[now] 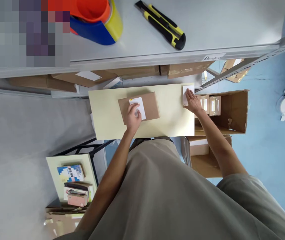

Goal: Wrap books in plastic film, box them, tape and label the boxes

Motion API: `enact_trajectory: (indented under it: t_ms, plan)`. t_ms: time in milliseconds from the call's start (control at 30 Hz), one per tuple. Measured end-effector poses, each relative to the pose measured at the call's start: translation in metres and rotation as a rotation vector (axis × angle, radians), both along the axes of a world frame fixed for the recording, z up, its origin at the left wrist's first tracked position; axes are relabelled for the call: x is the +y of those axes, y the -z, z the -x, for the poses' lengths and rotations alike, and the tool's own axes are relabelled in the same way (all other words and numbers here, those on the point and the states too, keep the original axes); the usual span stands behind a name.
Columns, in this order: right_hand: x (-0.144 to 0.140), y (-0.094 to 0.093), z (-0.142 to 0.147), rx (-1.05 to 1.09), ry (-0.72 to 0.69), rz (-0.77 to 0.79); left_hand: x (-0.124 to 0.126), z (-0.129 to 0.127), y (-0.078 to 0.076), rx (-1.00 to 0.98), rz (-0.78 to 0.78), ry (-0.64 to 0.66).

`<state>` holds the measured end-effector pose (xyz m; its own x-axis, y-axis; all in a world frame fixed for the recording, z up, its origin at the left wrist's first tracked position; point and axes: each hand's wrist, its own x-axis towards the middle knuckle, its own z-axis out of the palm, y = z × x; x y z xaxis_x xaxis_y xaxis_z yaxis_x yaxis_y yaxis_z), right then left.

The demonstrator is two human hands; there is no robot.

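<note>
A closed brown cardboard box [150, 104] lies slightly turned on the pale yellow tabletop [173, 116]. On its top is a white label [141, 112] with a small yellow mark. My left hand [133, 119] rests over this label, fingers bent and thumb apart, with nothing seen in its grasp. At the right end of the tabletop lies a small white stack of paper or labels [184, 90]. Spread over it are the fingers of my right hand [192, 101], the thumb at its near edge. The fingers cover part of the stack.
Above the tabletop, a grey shelf [222, 23] holds a yellow and black utility knife [162, 26] and tape rolls [107, 28]. Open cartons [234, 110] stand at right, one holding small boxes. A side table [55, 163] at lower left carries books [71, 173].
</note>
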<state>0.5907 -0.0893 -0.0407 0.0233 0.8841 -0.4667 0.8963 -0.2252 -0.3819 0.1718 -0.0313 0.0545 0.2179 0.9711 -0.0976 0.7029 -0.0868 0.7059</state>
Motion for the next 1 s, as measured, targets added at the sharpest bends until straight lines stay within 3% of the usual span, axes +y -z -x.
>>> enact_trajectory:
  t_ms: [133, 333, 500, 633, 733, 867, 1000]
  plan:
    - [-0.006, 0.001, -0.005, 0.005, -0.012, -0.004, -0.011, -0.025, -0.004, -0.014, 0.033, 0.098]
    - [-0.011, -0.004, -0.020, 0.020, -0.082, 0.001, -0.022, -0.040, -0.006, 0.016, 0.067, 0.125]
    - [-0.005, -0.009, -0.036, 0.074, -0.109, 0.007, -0.025, -0.054, -0.005, 0.030, 0.051, 0.163]
    - [0.013, -0.015, -0.044, 0.049, -0.069, -0.007, -0.019, -0.084, 0.000, 0.012, 0.034, 0.266]
    - [0.040, -0.026, -0.056, 0.000, -0.035, -0.106, -0.009, -0.124, 0.012, 0.026, 0.045, 0.476]
    - [0.079, -0.050, -0.072, -0.012, -0.055, -0.271, 0.007, -0.190, 0.042, 0.167, 0.100, 0.775]
    - [0.099, -0.066, -0.074, -0.014, -0.071, -0.361, 0.020, -0.242, 0.081, 0.309, 0.161, 0.863]
